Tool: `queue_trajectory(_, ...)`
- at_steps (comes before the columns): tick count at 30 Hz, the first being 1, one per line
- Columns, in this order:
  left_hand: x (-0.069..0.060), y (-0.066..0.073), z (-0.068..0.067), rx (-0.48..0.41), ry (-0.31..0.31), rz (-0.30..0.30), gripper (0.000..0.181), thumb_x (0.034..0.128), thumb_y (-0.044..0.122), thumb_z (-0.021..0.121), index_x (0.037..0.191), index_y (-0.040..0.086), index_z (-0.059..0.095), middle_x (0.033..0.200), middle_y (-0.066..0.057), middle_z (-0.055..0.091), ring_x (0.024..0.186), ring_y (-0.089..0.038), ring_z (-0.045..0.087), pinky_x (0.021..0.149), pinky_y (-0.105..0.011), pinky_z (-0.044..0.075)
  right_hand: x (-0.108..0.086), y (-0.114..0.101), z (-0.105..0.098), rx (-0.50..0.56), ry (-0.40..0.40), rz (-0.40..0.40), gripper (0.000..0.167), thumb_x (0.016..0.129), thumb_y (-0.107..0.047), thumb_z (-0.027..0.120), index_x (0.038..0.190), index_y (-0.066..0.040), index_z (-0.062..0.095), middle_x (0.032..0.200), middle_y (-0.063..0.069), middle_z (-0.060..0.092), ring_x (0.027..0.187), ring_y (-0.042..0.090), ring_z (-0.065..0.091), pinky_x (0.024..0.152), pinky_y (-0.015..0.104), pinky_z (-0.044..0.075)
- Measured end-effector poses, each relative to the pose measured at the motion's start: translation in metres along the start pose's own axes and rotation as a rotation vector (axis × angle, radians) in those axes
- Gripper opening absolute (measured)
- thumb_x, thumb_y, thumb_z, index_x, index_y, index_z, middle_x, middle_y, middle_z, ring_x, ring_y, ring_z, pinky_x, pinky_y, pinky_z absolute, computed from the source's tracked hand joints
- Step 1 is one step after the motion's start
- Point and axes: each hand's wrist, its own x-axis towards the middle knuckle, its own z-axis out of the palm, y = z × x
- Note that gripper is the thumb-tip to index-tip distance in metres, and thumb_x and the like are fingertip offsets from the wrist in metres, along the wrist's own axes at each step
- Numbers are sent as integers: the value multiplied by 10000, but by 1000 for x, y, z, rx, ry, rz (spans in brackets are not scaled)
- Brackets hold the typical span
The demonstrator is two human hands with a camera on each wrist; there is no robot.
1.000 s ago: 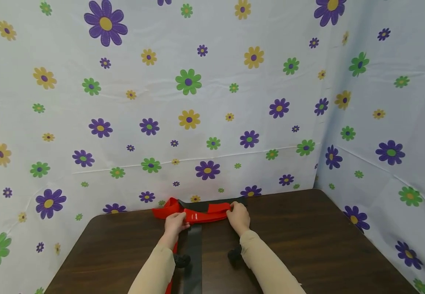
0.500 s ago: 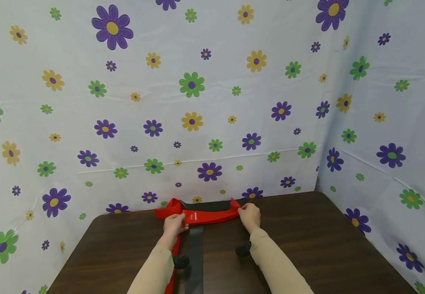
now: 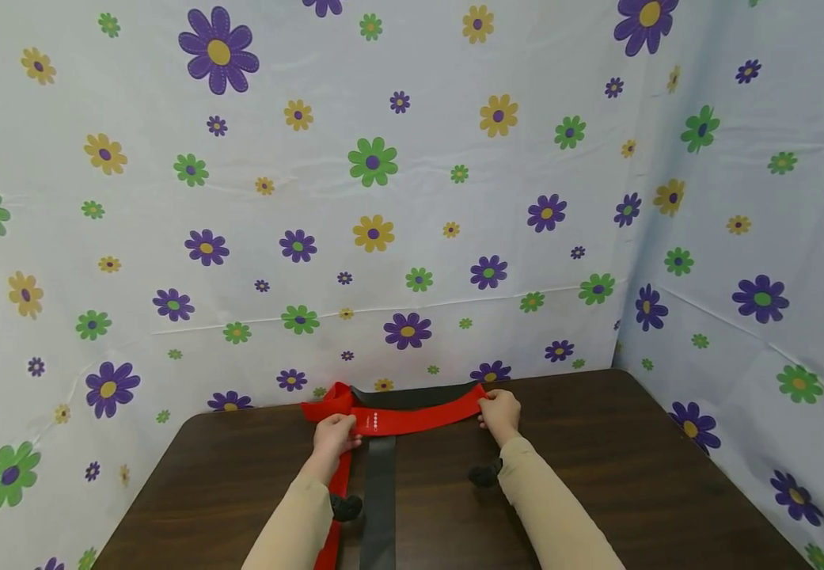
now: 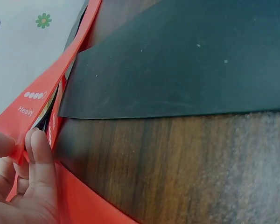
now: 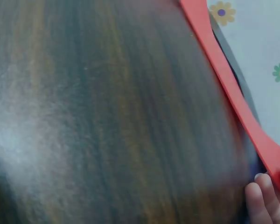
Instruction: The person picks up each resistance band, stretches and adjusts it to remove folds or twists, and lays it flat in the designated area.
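A red resistance band [image 3: 419,419], printed "Heavy" with a row of dots in the left wrist view, stretches between both hands near the table's back edge. My left hand [image 3: 333,439] pinches it beside the print, thumb on one side and fingers on the other. At the other end, my right hand [image 3: 500,413] pinches the band's right part; that hand is cut off by the edge of the right wrist view. More red band bunches up behind the left hand and runs down toward me under the left forearm. A dark band [image 3: 381,499] lies flat to the right of it.
Along the back edge of the brown wooden table [image 3: 597,459] runs another dark strip [image 3: 419,396], behind the red band. A white flowered cloth [image 3: 412,198] hangs behind the table and on the right. Black wrist devices [image 3: 346,507] sit on both wrists.
My right hand has moved to the right, drawing out the red band's folded end so its span is longer and flatter. The left hand keeps its pinch in nearly the same place.
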Motion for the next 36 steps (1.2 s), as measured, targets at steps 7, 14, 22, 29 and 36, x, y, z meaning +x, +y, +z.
queue_trajectory(7,-4,8,-2,34,-11,7,176,940,91,564,1007,-71,586,867,-153,559,653,-198,615,651,-307,565,6,-13,-10,-3,-12,-10,243,869,-44,638,1069,90,669,726,165,669,498,184,633,459,271,520)
queue_trajectory(14,-7,17,-6,54,-34,33,216,934,101,548,1045,-82,578,896,-179,597,653,-196,616,654,-328,567,13,-24,-19,27,-48,-11,278,876,-40,657,1122,90,651,821,192,675,575,214,658,520,307,550)
queue_trajectory(22,-7,28,-13,103,-79,60,403,927,123,529,1289,-54,530,957,-208,602,597,-183,561,642,-347,561,12,-39,-28,74,-82,-40,295,889,-52,665,1147,89,638,891,211,678,615,243,664,627,413,570)
queue_trajectory(29,-8,32,-17,113,-122,76,458,910,113,503,1356,16,523,942,-175,576,562,-167,523,629,-312,544,8,-53,-39,98,-117,-59,313,899,-58,662,1174,88,625,950,225,675,629,235,659,673,446,567)
queue_trajectory(36,-12,36,-19,99,-139,93,432,897,91,504,1313,-18,547,1134,-252,554,583,-168,527,643,-305,544,8,-62,-45,90,-136,-59,303,901,-57,660,1163,90,630,906,203,677,743,371,672,700,457,562)
